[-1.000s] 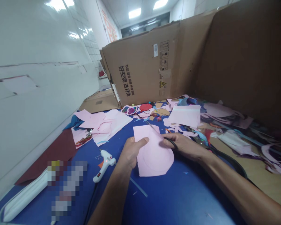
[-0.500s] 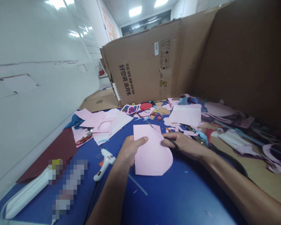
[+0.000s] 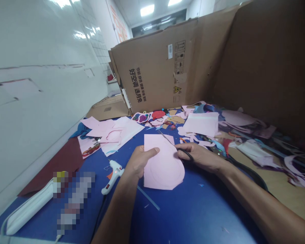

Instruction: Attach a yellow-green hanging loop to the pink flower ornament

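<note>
A pink sheet of paper with a rounded outline drawn on it is held over the blue table. My left hand grips its left edge, thumb flat on top. Its lower right side is cut to a curve. In my right hand is a pair of scissors with black handles; the blades lie along the sheet's upper right, partly hidden by the paper. A white hot glue gun lies left of my left forearm, its small red light on. A clear glue stick lies under the left wrist.
Behind stands a large cardboard box. Pink paper scraps and cut pieces pile up at the back and right. A white power strip and a dark red sheet lie at left.
The pink sheet and my left hand have shifted slightly left. The scissors remain at the sheet's upper right edge, with my right hand nearly in place.
</note>
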Demonstrator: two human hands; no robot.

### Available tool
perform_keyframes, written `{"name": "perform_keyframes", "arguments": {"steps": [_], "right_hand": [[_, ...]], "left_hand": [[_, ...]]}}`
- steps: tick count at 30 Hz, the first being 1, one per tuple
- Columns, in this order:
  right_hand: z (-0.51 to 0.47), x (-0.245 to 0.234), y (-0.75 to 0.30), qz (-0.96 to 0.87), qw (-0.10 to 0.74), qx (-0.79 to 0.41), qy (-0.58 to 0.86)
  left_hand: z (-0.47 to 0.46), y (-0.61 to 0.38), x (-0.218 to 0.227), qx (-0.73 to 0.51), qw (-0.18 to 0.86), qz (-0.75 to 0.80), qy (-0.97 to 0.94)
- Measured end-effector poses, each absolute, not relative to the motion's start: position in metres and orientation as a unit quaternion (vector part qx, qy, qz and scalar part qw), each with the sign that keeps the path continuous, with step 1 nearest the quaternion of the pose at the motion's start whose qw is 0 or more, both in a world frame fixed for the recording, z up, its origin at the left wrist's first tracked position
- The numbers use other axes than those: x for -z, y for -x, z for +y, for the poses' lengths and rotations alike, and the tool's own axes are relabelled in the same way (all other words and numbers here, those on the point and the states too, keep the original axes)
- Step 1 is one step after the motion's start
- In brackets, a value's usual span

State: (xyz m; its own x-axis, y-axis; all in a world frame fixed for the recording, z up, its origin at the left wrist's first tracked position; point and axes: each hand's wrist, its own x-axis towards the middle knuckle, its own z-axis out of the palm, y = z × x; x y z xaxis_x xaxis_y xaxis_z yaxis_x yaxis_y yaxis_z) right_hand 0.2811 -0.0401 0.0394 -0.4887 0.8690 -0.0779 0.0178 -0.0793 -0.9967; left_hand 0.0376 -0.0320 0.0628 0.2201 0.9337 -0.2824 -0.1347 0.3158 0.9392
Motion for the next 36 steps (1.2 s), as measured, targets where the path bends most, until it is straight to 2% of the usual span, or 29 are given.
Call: {"name": "perform_keyframes", "arguments": {"steps": [10, 19, 36], "right_hand": [[-0.036, -0.029, -0.288, -0.632, 0.325, -0.592, 0.381], [-0.038, -0.028, -0.283, -0.578, 0.339, -0.651, 0.358], [-0.042, -0.032, -0.276, -0.571, 0.358, -0.650, 0.353]], "left_hand": [[-0.030, -0.030, -0.066, -0.385, 0.663, 0.480, -0.426], [-0.030, -0.034, -0.061, -0.398, 0.672, 0.468, -0.415], [-0.033, -0.039, -0.064, -0.402, 0.672, 0.465, -0.413]]}}
